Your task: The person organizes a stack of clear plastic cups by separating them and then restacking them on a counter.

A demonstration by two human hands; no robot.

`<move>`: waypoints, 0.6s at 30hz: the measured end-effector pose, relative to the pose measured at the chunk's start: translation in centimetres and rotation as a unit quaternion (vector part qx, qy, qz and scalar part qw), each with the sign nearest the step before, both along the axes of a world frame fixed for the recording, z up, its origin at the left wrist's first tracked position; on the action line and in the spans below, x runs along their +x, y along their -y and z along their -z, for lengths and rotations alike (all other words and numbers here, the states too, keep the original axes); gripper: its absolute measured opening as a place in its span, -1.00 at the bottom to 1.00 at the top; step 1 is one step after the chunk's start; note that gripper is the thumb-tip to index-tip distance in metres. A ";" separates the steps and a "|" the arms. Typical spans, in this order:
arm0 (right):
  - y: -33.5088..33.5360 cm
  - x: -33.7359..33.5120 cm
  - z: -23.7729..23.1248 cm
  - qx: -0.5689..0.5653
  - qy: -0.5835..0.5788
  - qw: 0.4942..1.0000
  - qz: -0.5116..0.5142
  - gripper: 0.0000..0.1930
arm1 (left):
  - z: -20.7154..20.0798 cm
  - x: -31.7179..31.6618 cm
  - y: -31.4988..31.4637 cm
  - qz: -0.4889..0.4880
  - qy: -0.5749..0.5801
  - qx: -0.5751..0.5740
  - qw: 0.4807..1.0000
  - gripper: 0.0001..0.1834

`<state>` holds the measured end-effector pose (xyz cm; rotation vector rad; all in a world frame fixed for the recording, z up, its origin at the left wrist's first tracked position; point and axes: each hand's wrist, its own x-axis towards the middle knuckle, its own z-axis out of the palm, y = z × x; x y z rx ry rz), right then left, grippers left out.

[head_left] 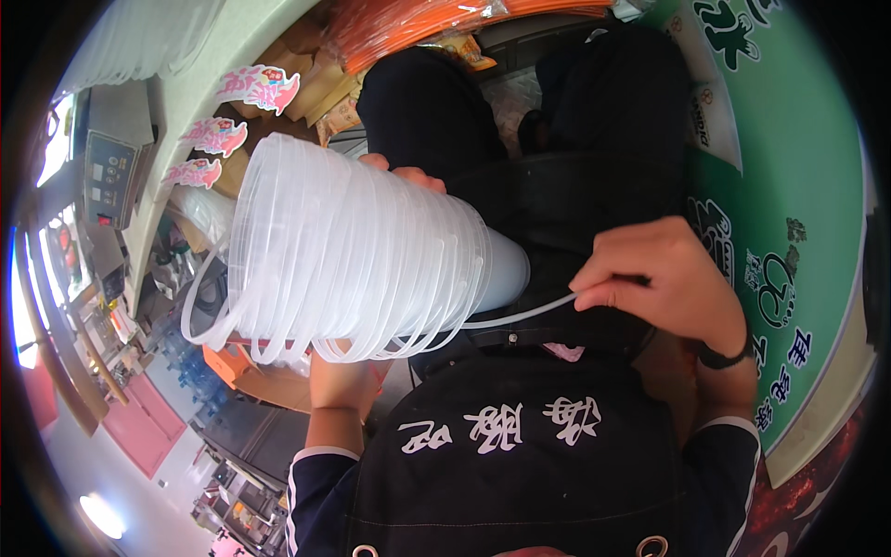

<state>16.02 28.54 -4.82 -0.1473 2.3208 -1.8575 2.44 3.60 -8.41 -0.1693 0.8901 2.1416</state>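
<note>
A long nested stack of translucent white plastic buckets (343,251) lies on its side in front of my apron, with its wide rims to the left. My left hand (404,173) is wrapped round the far side of the stack; only some of its fingers show above the edge, and the rest is hidden behind the plastic. Several thin loop handles hang along the near side. Between thumb and forefinger, my right hand (654,278) pinches a thin white bucket handle (524,316), which is pulled out to the right from the narrow end of the stack.
On the left runs a pale counter edge (172,139) with pink stickers and a grey machine (111,167) with a control panel. A green printed panel (798,186) stands close on the right. Orange items in clear wrap (418,23) lie at the top, and an orange carton (264,381) sits lower left.
</note>
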 end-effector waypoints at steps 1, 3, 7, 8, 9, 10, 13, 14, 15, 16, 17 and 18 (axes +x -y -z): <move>0.1 -0.5 0.1 -0.042 0.001 0.999 0.021 -0.89 | -1.2 0.3 -0.2 -0.006 0.002 -0.018 1.000 -0.40; 0.5 -1.2 1.2 -0.128 0.046 0.990 0.046 -0.91 | -2.2 0.6 -0.2 -0.015 0.001 -0.038 0.999 -0.40; 2.0 -2.4 4.0 -0.250 0.074 0.962 0.084 -0.84 | -1.6 0.3 -0.3 -0.001 -0.004 -0.036 0.999 -0.41; 2.2 -2.8 4.4 -0.268 0.086 0.957 0.074 -0.80 | -1.2 0.3 -0.1 0.002 -0.007 -0.020 1.000 -0.41; 2.6 -3.2 5.0 -0.269 0.068 0.958 0.067 -0.81 | -0.9 0.2 0.1 0.006 -0.013 -0.002 1.000 -0.42; 2.9 -3.6 5.3 -0.269 0.068 0.958 0.066 -0.81 | -0.4 0.2 0.3 0.014 -0.020 0.019 1.000 -0.42; 3.9 -4.7 7.0 -0.362 0.122 0.922 0.062 -0.90 | 2.2 -0.6 1.1 0.048 -0.032 0.102 0.993 -0.42; 4.1 -4.8 6.9 -0.362 0.122 0.922 0.062 -0.90 | 2.8 -0.9 1.4 0.058 -0.037 0.130 0.989 -0.43; 4.5 -5.1 6.9 -0.372 0.141 0.915 0.067 -0.91 | 3.6 -1.2 1.6 0.070 -0.043 0.152 0.985 -0.43; 4.7 -5.4 7.0 -0.382 0.160 0.908 0.071 -0.92 | 4.5 -1.5 1.8 0.082 -0.052 0.171 0.980 -0.43; 5.0 -5.6 7.1 -0.379 0.169 0.906 0.079 -0.92 | 5.1 -1.7 2.0 0.087 -0.053 0.183 0.978 -0.43; 5.0 -5.6 7.5 -0.379 0.169 0.906 0.079 -0.92 | 5.8 -2.0 2.2 0.097 -0.063 0.192 0.975 -0.44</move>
